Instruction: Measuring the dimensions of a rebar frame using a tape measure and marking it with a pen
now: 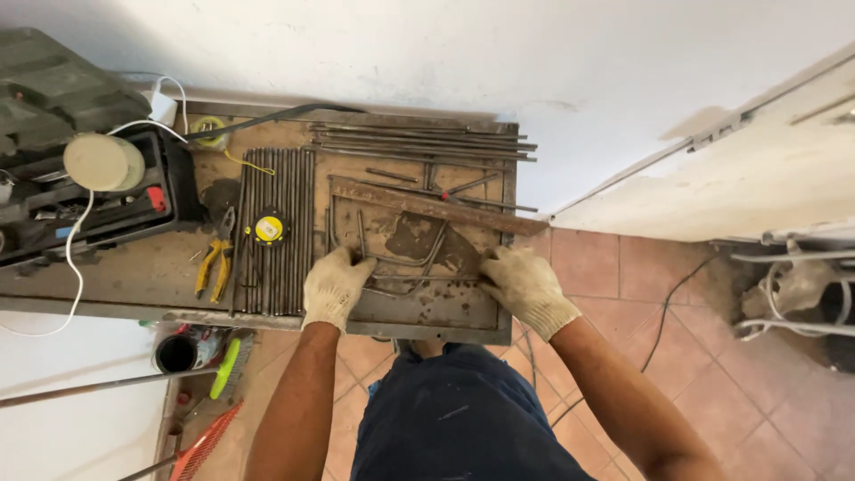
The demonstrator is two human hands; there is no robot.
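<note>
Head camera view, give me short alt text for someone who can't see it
Seen from above, a person's gloved left hand and right hand press on a bent metal rod on a worn workbench. Straight rods, a yellow tape measure and yellow-handled pliers lie to the left, beside an open toolbox.

A round yellow label sits on the black tape measure (268, 228) lying across the rods.
</note>
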